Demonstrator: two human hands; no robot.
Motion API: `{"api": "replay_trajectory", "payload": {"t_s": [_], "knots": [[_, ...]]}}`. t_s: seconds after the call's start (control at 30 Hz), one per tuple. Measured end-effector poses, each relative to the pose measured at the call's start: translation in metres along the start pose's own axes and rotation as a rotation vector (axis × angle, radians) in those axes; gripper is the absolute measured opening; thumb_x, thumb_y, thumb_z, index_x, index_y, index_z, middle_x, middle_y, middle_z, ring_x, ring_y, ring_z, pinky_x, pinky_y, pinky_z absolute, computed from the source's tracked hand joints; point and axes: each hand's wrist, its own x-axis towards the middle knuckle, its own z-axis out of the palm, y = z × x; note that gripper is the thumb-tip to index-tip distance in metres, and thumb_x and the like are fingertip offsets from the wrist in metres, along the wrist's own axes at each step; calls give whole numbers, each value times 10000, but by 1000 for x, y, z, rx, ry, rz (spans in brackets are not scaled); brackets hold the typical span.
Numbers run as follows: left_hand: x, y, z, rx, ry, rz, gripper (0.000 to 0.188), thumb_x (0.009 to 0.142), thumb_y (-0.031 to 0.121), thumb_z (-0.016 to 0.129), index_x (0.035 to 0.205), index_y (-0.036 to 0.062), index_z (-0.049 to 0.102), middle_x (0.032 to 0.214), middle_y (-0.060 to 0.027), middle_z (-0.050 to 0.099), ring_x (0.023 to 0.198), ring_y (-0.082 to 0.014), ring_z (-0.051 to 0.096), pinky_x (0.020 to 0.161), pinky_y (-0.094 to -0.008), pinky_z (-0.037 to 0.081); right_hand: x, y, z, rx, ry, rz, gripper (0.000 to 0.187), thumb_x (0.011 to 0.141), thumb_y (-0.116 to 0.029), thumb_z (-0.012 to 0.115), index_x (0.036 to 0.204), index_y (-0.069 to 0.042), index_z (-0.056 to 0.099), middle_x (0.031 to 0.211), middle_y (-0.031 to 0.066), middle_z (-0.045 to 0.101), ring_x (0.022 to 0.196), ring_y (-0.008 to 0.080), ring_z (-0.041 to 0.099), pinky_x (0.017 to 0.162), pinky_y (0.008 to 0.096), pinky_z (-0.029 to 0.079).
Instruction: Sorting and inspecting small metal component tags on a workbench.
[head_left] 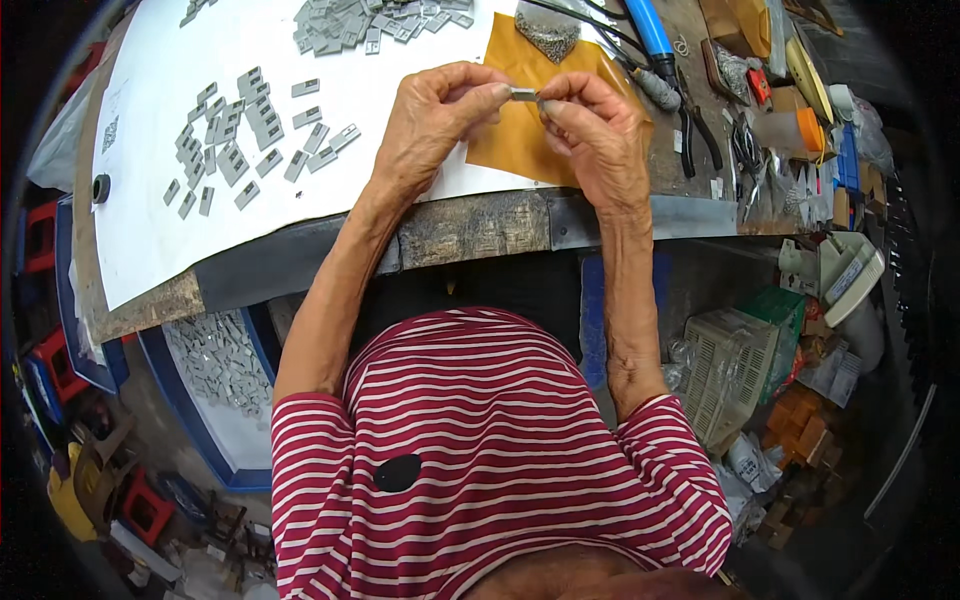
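Note:
My left hand (430,120) pinches a small grey rectangular piece (523,93) between thumb and fingertips, above the edge of a mustard-yellow sheet (510,145). At the piece's right end, my right hand (607,145) is closed in a pinch; whatever lies between its fingertips is too small to make out. Similar grey pieces with dark slots (232,160) are spread over white paper (140,230) to the left of my hands. A larger heap of grey pieces (340,28) lies at the far side. Just beyond my hands, a clear bag of tiny metal parts (550,40) rests on the sheet.
Right of the sheet are a blue-handled tool (650,35), black-handled pliers (700,135) and assorted small packets. A black ring (101,188) sits at the paper's left edge. Below the worn table edge (470,228), a blue-rimmed tray (205,420) holds many grey pieces; crates (730,370) stand at right.

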Motion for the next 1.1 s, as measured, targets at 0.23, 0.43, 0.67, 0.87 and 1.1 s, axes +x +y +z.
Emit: {"api": "replay_trajectory", "payload": {"t_s": [0.23, 0.43, 0.67, 0.87, 1.1], "knots": [[1, -8, 1, 134, -10, 129, 200, 857, 203, 561, 909, 13, 597, 675, -21, 566, 554, -53, 483, 497, -161, 369, 1, 1, 4, 55, 41, 5, 108, 764, -6, 563, 866, 21, 584, 658, -6, 510, 542, 34, 432, 466, 167, 333], [-3, -4, 5, -53, -85, 20, 210, 880, 183, 513, 946, -10, 562, 653, -37, 597, 497, -43, 516, 442, -156, 413, 1, 4, 4, -44, 80, -3, 102, 757, -17, 584, 855, 11, 580, 666, -6, 534, 536, 31, 451, 466, 159, 351], [-5, -1, 0, 1, -158, 29, 211, 876, 176, 516, 961, -12, 565, 672, -51, 604, 515, -53, 536, 464, -156, 434, 0, 4, 5, -223, 113, -32, 101, 759, -43, 603, 843, 9, 583, 647, -18, 530, 521, 27, 451, 465, 157, 353], [-6, 2, 3, -4, -228, -5, 194, 878, 170, 508, 924, -5, 578, 677, -54, 606, 527, -57, 550, 484, -153, 447, 1, -1, 4, -202, 122, -71, 106, 757, -45, 604, 847, 8, 586, 650, -16, 530, 528, 26, 454, 467, 155, 356], [-2, -7, 2, 22, -95, 38, 207, 831, 198, 580, 892, 1, 590, 666, -24, 579, 532, -56, 511, 500, -186, 437, 1, 0, 7, -139, 155, -89, 103, 754, -32, 599, 844, 14, 584, 650, 4, 541, 524, 44, 469, 464, 164, 364]]}}
